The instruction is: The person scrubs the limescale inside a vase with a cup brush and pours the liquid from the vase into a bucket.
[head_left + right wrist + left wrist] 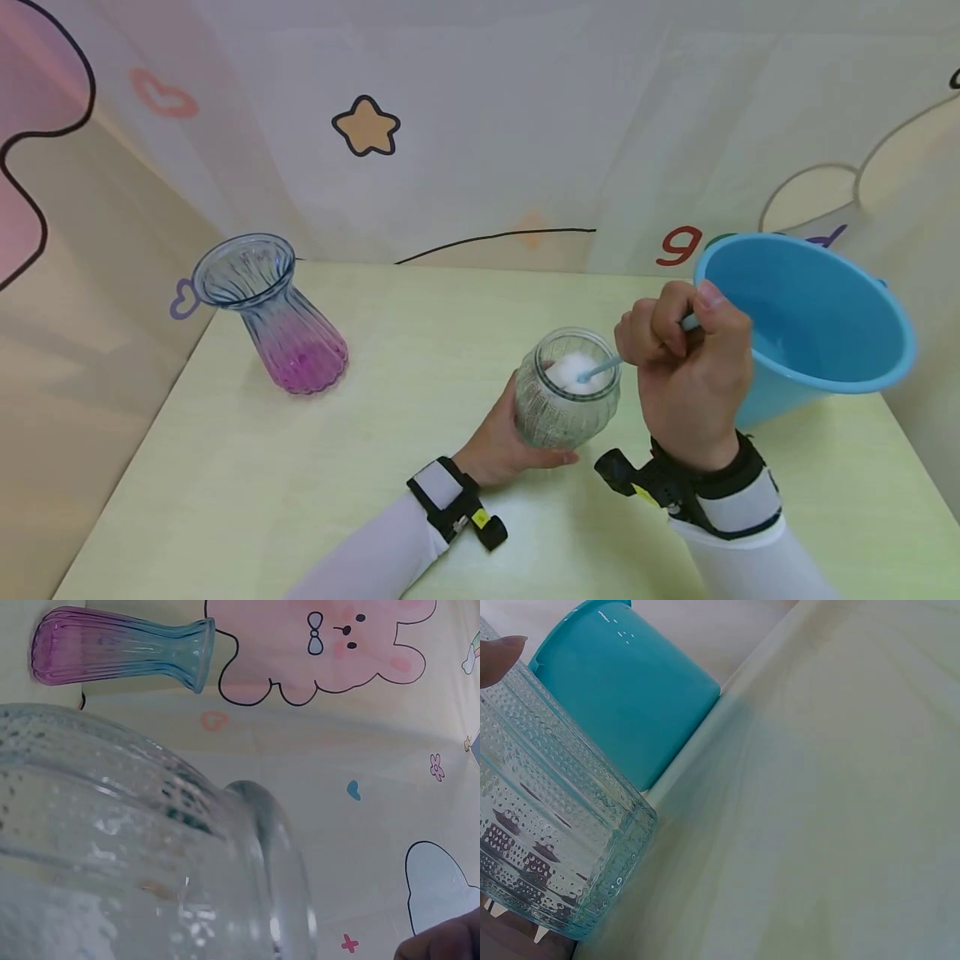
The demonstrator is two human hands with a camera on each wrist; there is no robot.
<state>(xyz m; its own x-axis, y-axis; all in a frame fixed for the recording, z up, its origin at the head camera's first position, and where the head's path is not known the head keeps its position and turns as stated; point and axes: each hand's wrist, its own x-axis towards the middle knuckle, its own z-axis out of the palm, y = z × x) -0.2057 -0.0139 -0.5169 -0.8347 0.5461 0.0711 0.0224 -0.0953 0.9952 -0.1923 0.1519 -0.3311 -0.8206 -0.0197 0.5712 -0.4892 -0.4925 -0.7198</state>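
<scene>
A clear ribbed glass jar (562, 421) stands in front of me, its mouth facing up. My left hand (498, 450) grips it from the left side, with the thumb low across the near side. Inside the jar is the white, sponge-like head (567, 369) of a brush with a thin light blue handle (606, 365). My right hand (692, 375) is curled round that handle, above and right of the jar mouth. The left wrist view shows the jar's textured wall (555, 817) close up; whether its base touches the table cannot be told. In the right wrist view, the jar (142, 862) hides most of the brush.
A light blue bucket (810, 379) stands just behind and right of my right hand. A fluted glass vase (300, 342), pink below and blue above, stands at the back left of the pale table (300, 467). Behind the table hangs a printed curtain (480, 125).
</scene>
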